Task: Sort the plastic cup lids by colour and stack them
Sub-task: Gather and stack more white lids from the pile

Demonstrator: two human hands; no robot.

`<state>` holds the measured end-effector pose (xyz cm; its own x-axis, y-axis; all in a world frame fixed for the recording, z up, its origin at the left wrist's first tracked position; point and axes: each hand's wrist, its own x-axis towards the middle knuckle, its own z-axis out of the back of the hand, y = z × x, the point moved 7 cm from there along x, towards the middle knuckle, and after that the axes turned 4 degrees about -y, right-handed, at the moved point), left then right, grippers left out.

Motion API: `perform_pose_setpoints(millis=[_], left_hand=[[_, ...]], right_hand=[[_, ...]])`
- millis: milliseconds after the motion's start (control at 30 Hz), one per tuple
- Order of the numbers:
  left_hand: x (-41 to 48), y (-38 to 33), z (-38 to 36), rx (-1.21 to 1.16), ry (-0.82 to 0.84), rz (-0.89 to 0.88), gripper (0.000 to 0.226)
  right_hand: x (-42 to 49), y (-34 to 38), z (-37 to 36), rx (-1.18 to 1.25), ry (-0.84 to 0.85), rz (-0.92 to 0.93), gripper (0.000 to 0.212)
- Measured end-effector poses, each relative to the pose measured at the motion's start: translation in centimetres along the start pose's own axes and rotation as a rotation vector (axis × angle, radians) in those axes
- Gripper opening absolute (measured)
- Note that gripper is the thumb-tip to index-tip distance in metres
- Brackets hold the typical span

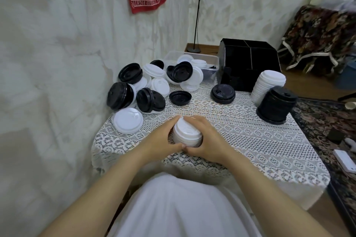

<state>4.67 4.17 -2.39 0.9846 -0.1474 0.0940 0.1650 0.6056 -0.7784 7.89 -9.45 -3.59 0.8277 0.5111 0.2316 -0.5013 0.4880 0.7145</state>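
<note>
A short stack of white lids (187, 134) stands near the table's front edge. My left hand (161, 140) grips its left side and my right hand (205, 140) grips its right side, thumbs meeting in front. A jumbled heap of black and white lids (152, 84) lies at the back left. One white lid (128, 120) lies flat beside it. Two black lids, one upside down (180, 97) and one upright (222, 93), sit mid-table. At the right stand a tall white stack (268, 85) and a black stack (275, 105).
A clear plastic tub (210, 71) with lids and a black divided organizer (248, 63) stand at the back. The table has a lace cloth (240, 140). A wall is close on the left. A patterned rug (327, 127) and a lamp stand (196, 25) are beyond.
</note>
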Motion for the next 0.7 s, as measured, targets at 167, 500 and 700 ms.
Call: perform_pose_setpoints(millis=[167, 500, 700], left_hand=[[-1.4, 0.7, 0.7, 0.068, -0.012, -0.017, 0.08], [-4.5, 5.2, 9.7, 0.57, -0.773, 0.312, 0.07], [-3.6, 6.8, 9.5, 0.626, -0.654, 0.406, 0.079]], right_hand=[[-0.2, 0.4, -0.9, 0.035, 0.005, 0.0, 0.08], [-0.4, 0.4, -1.0, 0.008, -0.012, -0.049, 0.08], [-0.5, 0.8, -1.0, 0.008, -0.01, -0.039, 0.08]])
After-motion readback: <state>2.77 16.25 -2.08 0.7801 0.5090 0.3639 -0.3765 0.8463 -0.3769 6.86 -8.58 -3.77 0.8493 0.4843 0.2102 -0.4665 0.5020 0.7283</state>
